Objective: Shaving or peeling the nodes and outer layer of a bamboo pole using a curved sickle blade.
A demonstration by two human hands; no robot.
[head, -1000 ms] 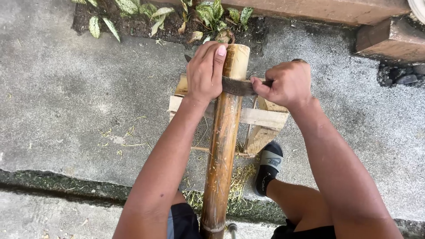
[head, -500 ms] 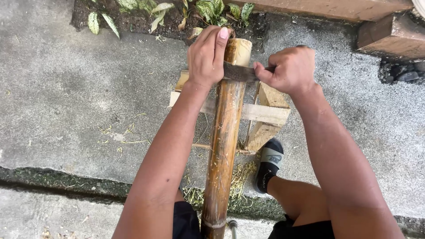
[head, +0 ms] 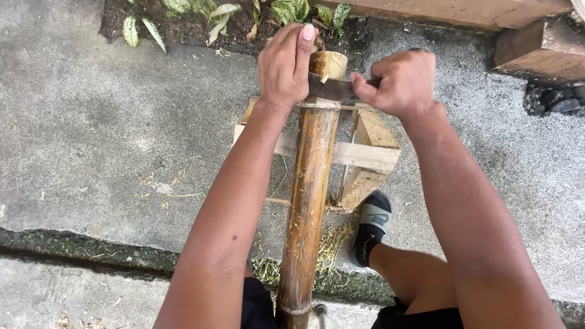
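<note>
A thick bamboo pole (head: pixel 311 201) runs from the bottom edge, at 6 o'clock, up toward 12 o'clock, its brown skin glossy and its cut yellow end near the top of the frame. Across that far end lies a dark metal blade (head: pixel 332 91), set crosswise on the pole. The left hand (head: pixel 285 67) is curled over the blade's 9 o'clock end, fingers pressed together and bent down onto it beside the pole's tip. The right hand (head: pixel 399 82) is closed in a fist at the blade's 3 o'clock end, thumb and fingers wrapped round it; the handle itself is hidden inside the grip.

The pole rests on a low wooden frame (head: pixel 365 155) of pale slats, whose crosspiece passes under the bamboo. Just at 5 o'clock from the frame stands a foot in a dark sandal (head: pixel 372 228). Pale shavings (head: pixel 332 244) lie on the concrete floor (head: pixel 109 134) beside the pole. At 12 o'clock, green-and-white leaves (head: pixel 213 12) grow from dark soil; at 2 o'clock sits a reddish wooden block (head: pixel 536 49).
</note>
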